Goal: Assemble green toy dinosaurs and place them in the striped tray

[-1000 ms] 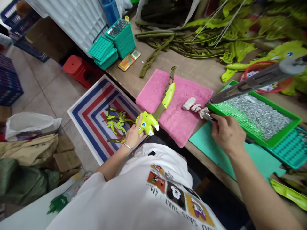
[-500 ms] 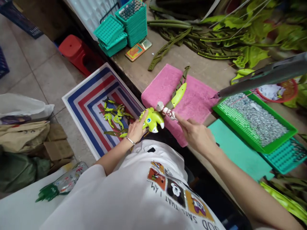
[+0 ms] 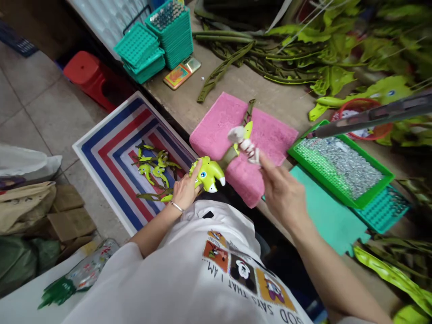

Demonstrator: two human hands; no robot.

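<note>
Above the pink, plush cloth pad (image 3: 212, 126), the white, cloth-wrapped tool (image 3: 245, 145) had swung in from the pad's right edge a second earlier, then shifted slightly away from the yellow-green plastic dinosaur head (image 3: 211, 174). That put it over the olive plastic strip (image 3: 230, 155) behind the head; whether they touched could not be told. The head hung at the pad's near edge, beneath the left hand (image 3: 186, 190), its forefinger stretched along the top, the thumb hidden. The right hand (image 3: 286, 193) was closed around the tool's handle, its forearm slanting in from the lower right.
</note>
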